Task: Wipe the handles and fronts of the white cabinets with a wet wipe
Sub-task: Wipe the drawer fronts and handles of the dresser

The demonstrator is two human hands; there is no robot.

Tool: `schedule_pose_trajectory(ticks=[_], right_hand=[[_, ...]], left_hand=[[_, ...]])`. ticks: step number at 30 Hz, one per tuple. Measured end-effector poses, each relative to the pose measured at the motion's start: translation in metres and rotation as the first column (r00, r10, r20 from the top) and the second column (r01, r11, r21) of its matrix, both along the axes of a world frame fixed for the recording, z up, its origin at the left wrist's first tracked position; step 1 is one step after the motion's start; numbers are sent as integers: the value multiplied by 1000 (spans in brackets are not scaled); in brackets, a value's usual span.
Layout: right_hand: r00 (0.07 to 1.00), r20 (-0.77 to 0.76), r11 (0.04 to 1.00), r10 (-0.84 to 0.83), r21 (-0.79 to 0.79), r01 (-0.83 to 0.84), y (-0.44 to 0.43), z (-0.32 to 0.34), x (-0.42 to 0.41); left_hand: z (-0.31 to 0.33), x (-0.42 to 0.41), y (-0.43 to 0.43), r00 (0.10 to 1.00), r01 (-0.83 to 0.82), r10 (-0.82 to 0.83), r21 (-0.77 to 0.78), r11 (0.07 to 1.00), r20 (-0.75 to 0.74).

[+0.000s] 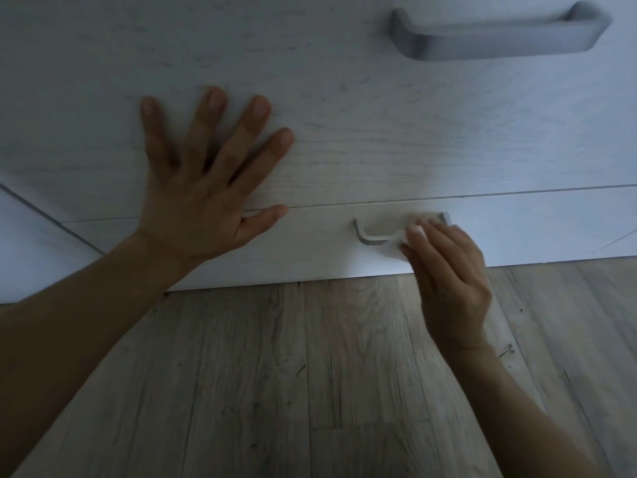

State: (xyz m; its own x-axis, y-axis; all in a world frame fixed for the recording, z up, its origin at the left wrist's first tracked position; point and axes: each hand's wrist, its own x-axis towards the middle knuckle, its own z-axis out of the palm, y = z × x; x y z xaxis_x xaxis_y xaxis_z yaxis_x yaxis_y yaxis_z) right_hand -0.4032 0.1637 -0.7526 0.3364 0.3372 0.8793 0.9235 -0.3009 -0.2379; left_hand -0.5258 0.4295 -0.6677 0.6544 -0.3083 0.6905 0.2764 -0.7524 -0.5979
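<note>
A white cabinet with two drawer fronts fills the upper half of the head view. The upper drawer front carries a grey bar handle at the top right. The lower drawer front has a smaller grey handle. My left hand lies flat on the upper front with its fingers spread, the thumb along the gap between the drawers. My right hand presses a white wet wipe against the right part of the lower handle, hiding that end.
A light wood-look floor runs from the cabinet's bottom edge toward me. At the far left a second white panel meets the cabinet along a slanted seam.
</note>
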Motion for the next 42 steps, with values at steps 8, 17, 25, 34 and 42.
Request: schedule_pose_trajectory(ticks=[8, 17, 25, 34, 42], right_hand=[[996, -81, 997, 44, 63, -39, 42, 5, -13], [988, -150, 997, -26, 74, 38, 42, 5, -15], [994, -106, 995, -42, 81, 50, 20, 4, -1], [997, -61, 998, -40, 37, 42, 19, 3, 1], [997, -80, 1000, -11, 18, 12, 31, 1, -4]], left_hand=[[1, -1, -2, 1000, -22, 22, -2, 1000, -17], [1, -1, -2, 999, -32, 32, -10, 999, -7], [0, 0, -1, 999, -32, 32, 8, 999, 9], [0, -1, 0, 1000, -23, 23, 11, 1000, -2], [2, -2, -1, 1000, -20, 20, -2, 1000, -19]])
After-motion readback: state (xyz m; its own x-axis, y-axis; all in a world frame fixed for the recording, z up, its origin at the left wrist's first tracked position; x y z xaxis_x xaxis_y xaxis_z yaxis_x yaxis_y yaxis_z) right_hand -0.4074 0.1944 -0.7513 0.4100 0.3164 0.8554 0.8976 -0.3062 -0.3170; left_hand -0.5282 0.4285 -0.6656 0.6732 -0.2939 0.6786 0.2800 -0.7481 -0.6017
